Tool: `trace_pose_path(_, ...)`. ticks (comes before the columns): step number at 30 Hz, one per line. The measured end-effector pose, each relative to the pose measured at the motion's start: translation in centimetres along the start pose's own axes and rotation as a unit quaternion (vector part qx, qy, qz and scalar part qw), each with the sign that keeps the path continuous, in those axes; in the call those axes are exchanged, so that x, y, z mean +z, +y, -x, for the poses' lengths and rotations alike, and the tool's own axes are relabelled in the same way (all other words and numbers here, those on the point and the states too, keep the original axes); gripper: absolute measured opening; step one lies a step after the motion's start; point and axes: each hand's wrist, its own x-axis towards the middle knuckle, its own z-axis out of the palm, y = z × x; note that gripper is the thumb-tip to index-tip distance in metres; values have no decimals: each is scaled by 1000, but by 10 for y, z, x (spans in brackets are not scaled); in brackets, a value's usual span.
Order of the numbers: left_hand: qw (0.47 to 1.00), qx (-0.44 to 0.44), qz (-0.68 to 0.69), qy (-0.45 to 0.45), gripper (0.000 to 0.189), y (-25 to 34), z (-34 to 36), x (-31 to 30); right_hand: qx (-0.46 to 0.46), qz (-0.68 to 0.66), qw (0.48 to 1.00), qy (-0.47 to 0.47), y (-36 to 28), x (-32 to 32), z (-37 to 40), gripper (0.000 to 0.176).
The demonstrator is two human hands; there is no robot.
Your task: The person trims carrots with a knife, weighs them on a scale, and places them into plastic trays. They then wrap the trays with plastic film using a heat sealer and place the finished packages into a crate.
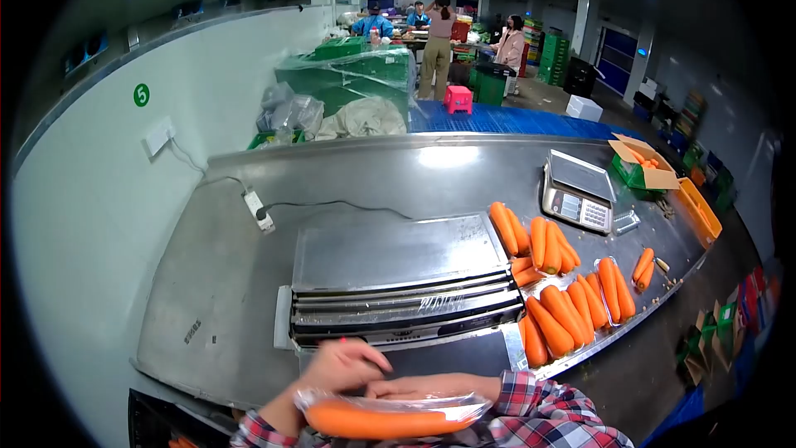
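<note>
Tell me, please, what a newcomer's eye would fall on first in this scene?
The loose pile of bright orange carrots on the right of the grey steel table stands out first. At the bottom edge, the left hand and right hand meet over a film-wrapped orange carrot, just before the flat steel wrapping machine.

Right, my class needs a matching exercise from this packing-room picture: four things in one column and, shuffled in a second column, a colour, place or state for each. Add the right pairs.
Column A
1 scale
2 stool
3 power strip
4 nearest carrot

Column B
a pink
b wrapped in clear film
c white, with a cable plugged in
d steel-topped, beside the loose carrots

Pairs: 1-d, 2-a, 3-c, 4-b
</note>
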Motion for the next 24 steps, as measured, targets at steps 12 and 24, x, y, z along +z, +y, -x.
trace_pose_path(12, 814, 10, 579, 44, 62, -88, 61, 7, -86, -433, 867, 231, 85, -9, 47, 80)
trace_pose_path(24, 666, 91, 573, 470, 51, -185, 103, -81, -95, -179, 961, 190, 15, -9, -29, 61)
